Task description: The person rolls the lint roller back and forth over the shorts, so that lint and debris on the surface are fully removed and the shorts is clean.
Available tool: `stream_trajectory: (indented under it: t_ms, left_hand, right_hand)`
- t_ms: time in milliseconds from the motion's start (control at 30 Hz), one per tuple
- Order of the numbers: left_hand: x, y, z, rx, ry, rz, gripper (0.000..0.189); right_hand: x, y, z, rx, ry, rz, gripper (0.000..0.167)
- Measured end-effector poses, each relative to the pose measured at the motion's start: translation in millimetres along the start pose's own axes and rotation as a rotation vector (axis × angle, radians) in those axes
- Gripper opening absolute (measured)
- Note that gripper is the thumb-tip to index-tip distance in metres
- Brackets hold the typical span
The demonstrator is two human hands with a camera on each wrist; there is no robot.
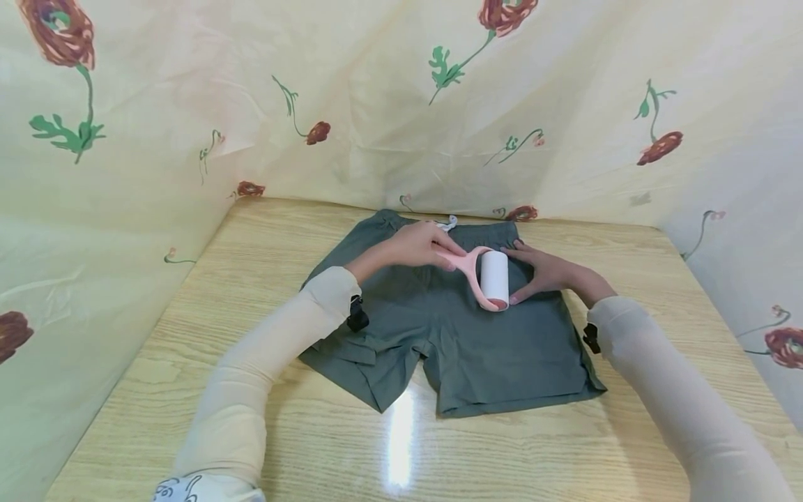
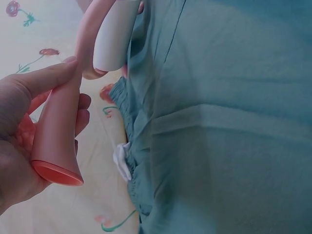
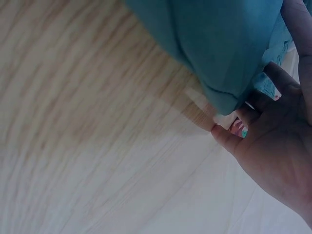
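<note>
Dark green shorts (image 1: 508, 362) lie spread on the table, with a white drawstring (image 1: 450, 223) at the waistband. My left hand (image 1: 417, 245) grips the pink handle (image 2: 57, 124) of a lint roller, its fingers and thumb wrapped round it. The roller's white cylinder (image 1: 494, 277) is over the upper right part of the shorts; whether it touches the cloth, I cannot tell. Just right of the cylinder, my right hand (image 1: 544, 270) rests with spread fingers on the shorts near the side edge of the waist. In the right wrist view, the fingertips partly disappear behind the cloth (image 3: 219, 48).
Under the shorts is a light wood-grain table (image 1: 219, 279), with a bright light reflection near its front. Cream sheeting (image 1: 364, 90) printed with red flowers hangs behind the table and along both sides.
</note>
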State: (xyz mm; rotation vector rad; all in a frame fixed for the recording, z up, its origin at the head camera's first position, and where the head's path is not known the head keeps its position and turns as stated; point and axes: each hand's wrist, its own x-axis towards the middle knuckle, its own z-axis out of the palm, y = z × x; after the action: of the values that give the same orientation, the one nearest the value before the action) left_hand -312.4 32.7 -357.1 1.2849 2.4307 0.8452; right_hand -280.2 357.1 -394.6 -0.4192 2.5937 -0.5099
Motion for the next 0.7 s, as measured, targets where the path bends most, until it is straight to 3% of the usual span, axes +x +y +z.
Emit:
stream_trajectory:
  t_ms: [233, 467, 700]
  left_hand:
    - [0.1, -0.5, 4.6, -0.011, -0.044, -0.029, 0.035]
    - [-0.5, -7.4, 8.6, -0.107, -0.075, -0.004, 0.032]
    - [-0.3, -9.9, 8.9, -0.142, -0.093, 0.002, 0.032]
  right_hand:
    - [-1.8, 1, 0, 0.001, 0.005, -0.01, 0.12]
    - [-2.8, -1, 1, -0.003, 0.01, -0.007, 0.12]
    - [-2.4, -1, 2, -0.005, 0.01, -0.008, 0.119]
